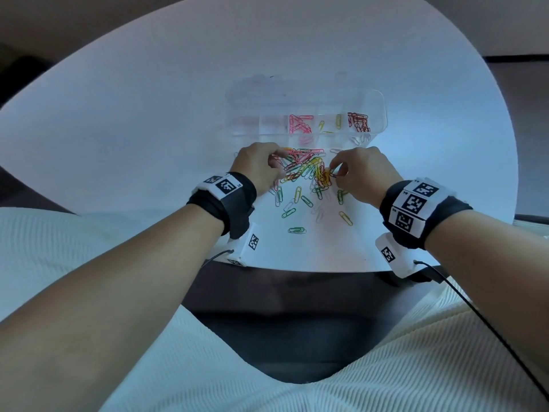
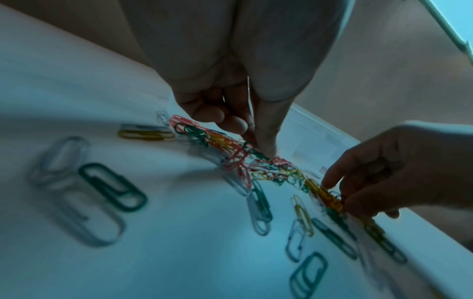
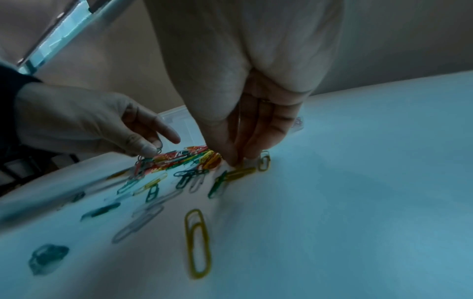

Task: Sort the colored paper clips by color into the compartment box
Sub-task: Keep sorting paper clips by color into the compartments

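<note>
A tangled pile of coloured paper clips (image 1: 303, 168) lies on the white table in front of the clear compartment box (image 1: 377, 98). Its compartments hold pink clips (image 1: 300, 124), yellow clips (image 1: 338, 121) and dark red clips (image 1: 359, 121). My left hand (image 1: 277, 159) is at the pile's left side. Its thumb tip (image 2: 267, 151) is down on the clips, its fingers are curled, and a thin clip wire shows between them. My right hand (image 1: 334, 173) pinches a clip at the pile's right edge, next to an orange-yellow bunch (image 2: 330, 198).
Loose green, yellow and silver clips (image 1: 297, 203) are scattered between the pile and the table's near edge (image 1: 297, 270). One yellow clip (image 3: 198, 242) lies alone by my right wrist. A cable (image 1: 490, 331) trails from the right wrist unit.
</note>
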Available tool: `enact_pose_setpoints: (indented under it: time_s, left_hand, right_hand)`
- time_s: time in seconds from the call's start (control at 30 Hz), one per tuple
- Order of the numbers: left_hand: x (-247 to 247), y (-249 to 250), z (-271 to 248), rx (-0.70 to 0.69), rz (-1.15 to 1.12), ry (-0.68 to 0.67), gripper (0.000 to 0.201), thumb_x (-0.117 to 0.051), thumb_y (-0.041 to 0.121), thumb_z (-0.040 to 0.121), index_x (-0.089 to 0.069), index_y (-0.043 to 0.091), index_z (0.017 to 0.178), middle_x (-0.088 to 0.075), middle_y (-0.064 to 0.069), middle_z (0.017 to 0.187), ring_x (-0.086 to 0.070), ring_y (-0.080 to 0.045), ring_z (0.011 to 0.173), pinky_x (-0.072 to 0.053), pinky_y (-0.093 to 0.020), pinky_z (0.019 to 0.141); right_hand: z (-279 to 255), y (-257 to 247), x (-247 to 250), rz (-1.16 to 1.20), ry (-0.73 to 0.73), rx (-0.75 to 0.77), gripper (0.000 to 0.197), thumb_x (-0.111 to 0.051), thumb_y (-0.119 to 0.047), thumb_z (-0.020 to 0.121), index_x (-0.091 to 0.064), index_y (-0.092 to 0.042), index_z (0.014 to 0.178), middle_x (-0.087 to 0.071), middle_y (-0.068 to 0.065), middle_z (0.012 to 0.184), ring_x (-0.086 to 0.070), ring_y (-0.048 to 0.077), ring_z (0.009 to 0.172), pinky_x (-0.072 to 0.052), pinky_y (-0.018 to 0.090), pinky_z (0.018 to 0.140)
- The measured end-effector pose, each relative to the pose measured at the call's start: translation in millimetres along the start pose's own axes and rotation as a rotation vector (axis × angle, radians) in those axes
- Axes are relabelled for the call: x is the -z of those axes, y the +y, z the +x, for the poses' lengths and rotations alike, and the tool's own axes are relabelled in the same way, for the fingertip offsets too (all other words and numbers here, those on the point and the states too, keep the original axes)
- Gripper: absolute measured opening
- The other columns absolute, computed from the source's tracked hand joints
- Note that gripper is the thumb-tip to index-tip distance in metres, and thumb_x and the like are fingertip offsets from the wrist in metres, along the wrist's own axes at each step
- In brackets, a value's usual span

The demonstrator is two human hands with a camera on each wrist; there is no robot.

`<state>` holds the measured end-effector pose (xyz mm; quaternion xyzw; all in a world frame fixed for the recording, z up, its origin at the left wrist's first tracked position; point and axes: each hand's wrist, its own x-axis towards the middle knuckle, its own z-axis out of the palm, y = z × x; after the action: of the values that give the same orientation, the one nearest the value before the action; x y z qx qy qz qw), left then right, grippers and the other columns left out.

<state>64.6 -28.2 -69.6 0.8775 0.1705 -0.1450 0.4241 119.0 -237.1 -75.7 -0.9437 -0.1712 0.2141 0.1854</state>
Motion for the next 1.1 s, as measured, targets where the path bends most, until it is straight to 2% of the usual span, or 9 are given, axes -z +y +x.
enact_pose_setpoints:
  time_s: [0.07,0.23,0.43,0.53,0.6,0.67,0.77,0.9,1.1]
  left_hand:
    - [2,1,-1,-0.014,0.003,-0.019,0.032,-0.068,0.001,0.082,-0.070,0.021,0.108,-0.067,0.006,0.077,-0.059,-0.001,0.067,-0.042,-0.004,0.062]
    - [4,3,-3,-0.029,0.174,-0.087,0.037,-0.056,0.003,0.081,-0.067,0.027,0.107,-0.061,0.006,0.085,-0.056,-0.012,0.078,-0.042,-0.020,0.071]
    - [-5,2,-3,-0.152,0.292,-0.035,0.023,-0.064,0.010,0.078,-0.061,0.020,0.099,-0.058,-0.002,0.095,-0.053,-0.020,0.085,-0.045,-0.030,0.076]
    - [-11,-3,-2,-0.174,0.305,-0.018,0.017,-0.067,0.012,0.083,-0.061,0.017,0.098,-0.064,-0.003,0.094,-0.056,-0.021,0.086,-0.049,-0.034,0.080]
    - [-12,-5,0,-0.173,0.300,-0.009,0.017,-0.067,0.011,0.083,-0.062,0.017,0.098,-0.066,-0.003,0.092,-0.056,-0.019,0.083,-0.049,-0.032,0.079]
    - [-12,-4,1,-0.160,0.269,-0.017,0.018,-0.066,0.008,0.083,-0.062,0.017,0.097,-0.066,-0.002,0.089,-0.057,-0.020,0.077,-0.051,-0.033,0.078]
    - [-12,-5,0,-0.157,0.241,-0.024,0.020,-0.060,0.004,0.082,-0.062,0.017,0.098,-0.068,-0.003,0.087,-0.060,-0.021,0.075,-0.052,-0.035,0.078]
    - [-11,-6,1,-0.197,0.264,-0.009,0.023,-0.059,0.002,0.083,-0.062,0.016,0.100,-0.062,-0.001,0.087,-0.056,-0.020,0.079,-0.050,-0.034,0.079]
    - [-8,-7,2,-0.198,0.252,-0.026,0.027,-0.061,0.001,0.083,-0.062,0.016,0.105,-0.066,-0.001,0.092,-0.060,-0.020,0.085,-0.051,-0.033,0.079]
  right_hand:
    - [0,0,2,0.040,-0.006,-0.013,0.026,-0.059,-0.008,0.086,-0.072,-0.018,0.106,-0.072,0.004,0.094,-0.060,0.018,0.075,-0.044,0.023,0.065]
    - [3,-4,16,0.184,-0.005,-0.050,0.029,-0.048,-0.008,0.093,-0.072,-0.020,0.102,-0.063,-0.004,0.092,-0.056,0.014,0.073,-0.042,0.020,0.066]
    - [1,-12,23,1.034,-0.126,-0.310,0.022,-0.036,-0.001,0.082,-0.049,-0.005,0.065,-0.045,0.011,0.065,-0.043,0.022,0.049,-0.035,0.029,0.050]
    - [-4,-18,26,1.131,-0.202,-0.339,0.024,-0.032,-0.008,0.083,-0.044,-0.008,0.061,-0.043,0.009,0.061,-0.036,0.020,0.046,-0.029,0.025,0.045]
    - [-3,-25,24,1.072,-0.222,-0.294,0.029,-0.038,-0.013,0.086,-0.046,-0.010,0.058,-0.042,0.004,0.057,-0.030,0.018,0.045,-0.024,0.025,0.046]
    - [-4,-33,21,0.731,-0.189,-0.179,0.031,-0.050,-0.021,0.089,-0.057,-0.016,0.059,-0.043,-0.006,0.051,-0.031,0.013,0.041,-0.026,0.022,0.045]
    - [-5,-44,5,0.260,-0.087,0.002,0.013,-0.060,-0.032,0.091,-0.070,-0.026,0.087,-0.054,-0.016,0.063,-0.046,0.001,0.052,-0.033,0.014,0.050]
    - [-6,-47,-21,0.009,-0.073,0.068,0.026,-0.057,-0.035,0.092,-0.069,-0.039,0.115,-0.070,0.002,0.107,-0.062,0.021,0.093,-0.045,0.027,0.073]
    - [-7,-39,-24,-0.094,-0.016,0.045,0.021,-0.059,-0.033,0.089,-0.071,-0.039,0.105,-0.070,0.007,0.098,-0.064,0.030,0.089,-0.048,0.031,0.071]
